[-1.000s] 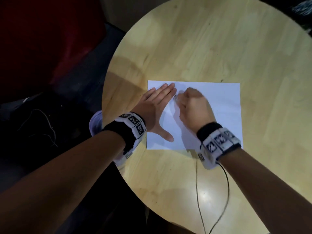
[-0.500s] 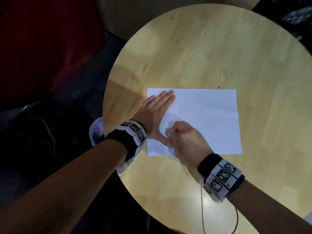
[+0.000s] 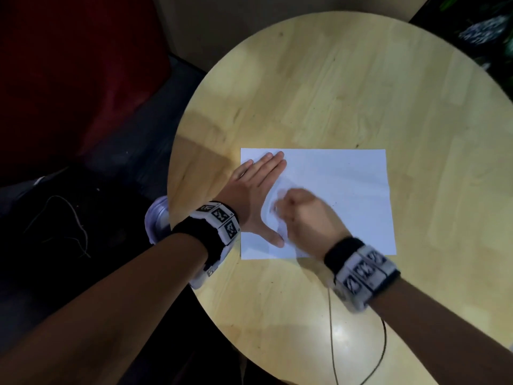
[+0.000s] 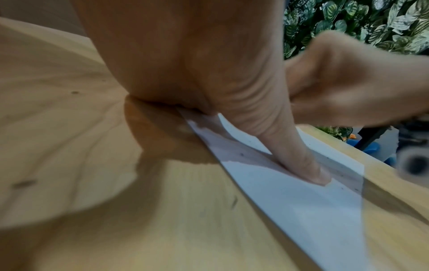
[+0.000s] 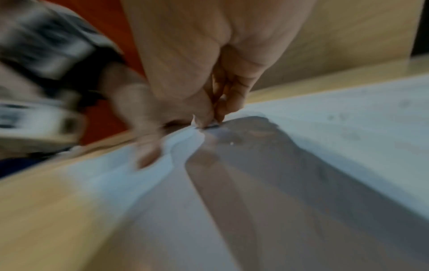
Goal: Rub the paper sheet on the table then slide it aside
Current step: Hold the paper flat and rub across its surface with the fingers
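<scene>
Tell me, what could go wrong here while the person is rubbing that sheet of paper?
The paper sheet already bulges into a wrinkle by the right hand, so harder rubbing could crease or tear it. The right hand pinches something small against the sheet; what it is cannot be told, and it might slip out. Only the flat left hand pins the sheet, so it could skid.

Plenty of bare table (image 3: 347, 79) past the far edge of the paper sheet (image 3: 347, 195), and a wide strip to its right too, so a hand can pass there no problem. The left side is blocked: the left hand (image 3: 255, 195) lies flat on that edge with the right hand (image 3: 302, 215) bunched just beside it. Near side, a thin cable (image 3: 330, 329) trails across the wood.
</scene>
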`<state>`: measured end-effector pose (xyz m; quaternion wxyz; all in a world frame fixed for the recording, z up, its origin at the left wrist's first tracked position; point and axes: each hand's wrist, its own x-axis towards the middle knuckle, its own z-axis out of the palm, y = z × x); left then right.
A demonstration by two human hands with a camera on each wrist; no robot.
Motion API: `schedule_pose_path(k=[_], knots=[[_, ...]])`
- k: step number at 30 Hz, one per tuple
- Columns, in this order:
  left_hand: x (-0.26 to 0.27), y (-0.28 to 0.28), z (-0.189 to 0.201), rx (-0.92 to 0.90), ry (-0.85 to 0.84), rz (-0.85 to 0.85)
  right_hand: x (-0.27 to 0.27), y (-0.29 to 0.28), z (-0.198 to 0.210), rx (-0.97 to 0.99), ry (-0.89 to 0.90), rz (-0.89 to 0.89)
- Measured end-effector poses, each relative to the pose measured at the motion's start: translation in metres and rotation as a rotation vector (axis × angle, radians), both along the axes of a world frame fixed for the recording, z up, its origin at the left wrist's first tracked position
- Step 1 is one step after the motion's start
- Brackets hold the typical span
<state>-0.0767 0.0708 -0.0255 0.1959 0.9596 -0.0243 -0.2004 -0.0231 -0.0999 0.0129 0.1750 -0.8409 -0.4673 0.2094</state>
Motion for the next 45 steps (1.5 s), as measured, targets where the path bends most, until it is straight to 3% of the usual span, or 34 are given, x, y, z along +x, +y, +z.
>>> schedule_pose_path(k=[4,9,14,18,21,24,26,31,36,39,43,45], knots=[[0.0,0.0,0.002,-0.002,0.004,0.008,0.033,0.024,-0.011,0.042,-0.117,-0.206],[-0.017,0.005,0.004,-0.023,-0.058,0.065,0.013,-0.001,-0.013,0.108,-0.138,-0.235],[-0.016,0.014,0.006,-0.015,-0.029,0.012,0.023,0.0,-0.014,0.125,-0.087,-0.203],[-0.015,0.012,0.007,0.002,0.001,0.015,0.04,0.015,-0.017,0.132,-0.114,-0.307],[-0.015,0.011,0.006,0.005,0.006,0.019,0.012,0.007,-0.015,0.066,-0.134,-0.221],[-0.015,0.012,0.006,0.007,-0.001,0.029,-0.031,-0.021,-0.004,0.004,0.03,-0.052],[-0.014,0.013,0.007,0.006,0.009,0.026,-0.019,-0.017,-0.001,0.007,0.028,0.016],[-0.013,0.012,0.007,-0.013,0.035,0.03,0.056,0.029,-0.01,-0.03,-0.145,-0.275],[-0.014,0.013,0.004,0.015,0.01,0.019,-0.023,-0.024,-0.003,-0.038,-0.055,-0.041],[-0.013,0.014,0.003,0.011,0.007,0.021,-0.013,-0.021,-0.004,-0.051,-0.034,0.037],[-0.012,0.013,0.005,-0.005,0.031,0.015,0.04,0.025,-0.008,-0.041,-0.163,-0.231],[-0.012,0.013,0.006,-0.005,0.032,0.016,0.03,0.024,-0.006,-0.036,-0.158,-0.223]])
